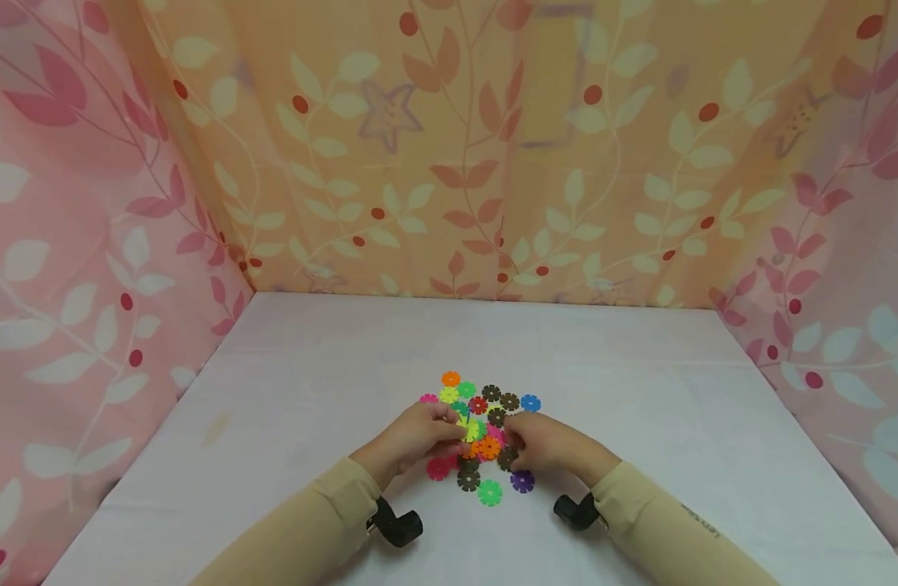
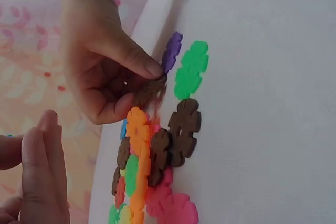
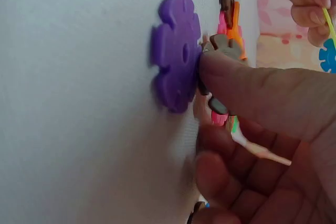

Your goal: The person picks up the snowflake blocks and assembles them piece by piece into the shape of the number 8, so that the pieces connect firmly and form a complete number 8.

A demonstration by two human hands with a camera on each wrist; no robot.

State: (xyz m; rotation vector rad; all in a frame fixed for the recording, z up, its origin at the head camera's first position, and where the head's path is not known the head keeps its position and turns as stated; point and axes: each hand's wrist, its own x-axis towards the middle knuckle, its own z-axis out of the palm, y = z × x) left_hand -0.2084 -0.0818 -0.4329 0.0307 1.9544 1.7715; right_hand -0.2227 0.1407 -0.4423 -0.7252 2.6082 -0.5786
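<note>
My left hand [image 1: 418, 438] pinches a yellow snowflake disc [image 1: 472, 430] above the heap. In the right wrist view, a blue snowflake disc [image 3: 328, 56] joins the held yellow one edge-on at the far right. The left wrist view shows only part of the left hand [image 2: 43, 177], at lower left. My right hand [image 1: 547, 441] pinches a brown snowflake disc [image 3: 226, 48] between thumb and fingers at the heap's right side. A purple snowflake disc [image 3: 177, 56] lies flat beside the right thumb. The fingers partly cover the brown disc.
Several loose notched discs lie around the hands: an orange disc [image 1: 451, 379] at the back, a blue disc [image 1: 531, 403] at the right, a green disc [image 1: 490, 492] in front. They rest on a white-covered table [image 1: 309, 366] enclosed by patterned curtains [image 1: 449, 163].
</note>
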